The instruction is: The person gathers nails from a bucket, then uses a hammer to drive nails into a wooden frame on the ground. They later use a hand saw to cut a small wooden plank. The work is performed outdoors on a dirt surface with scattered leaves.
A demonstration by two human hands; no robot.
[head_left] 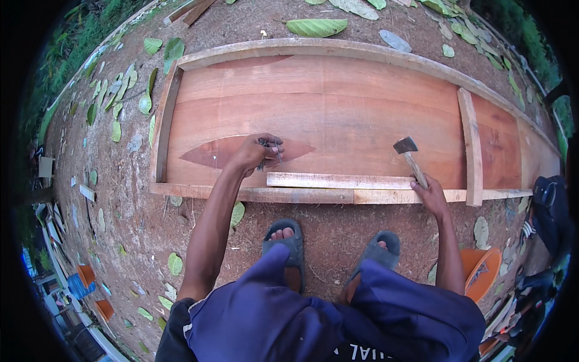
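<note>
A long framed plywood panel (pixel 362 120) lies at 12 o'clock on brown, leaf-strewn ground (pixel 139 211). A crosspiece (pixel 470 148) spans its 3 o'clock part, and a loose pale strip (pixel 338 181) lies just inside its 6 o'clock edge. An orange bucket (pixel 482 273) sits on the ground toward 4 o'clock. The hatchet (pixel 414 167), dark-headed, points toward 11 o'clock from the right hand (pixel 430 194), whose fingers wrap its wooden handle beside the strip's 3 o'clock end. Toward 10 o'clock, above a darker leaf-shaped patch (pixel 208 154) on the panel, the left hand (pixel 253 152) is half curled around several thin nails (pixel 261 164); whether it touches the plywood I cannot tell.
</note>
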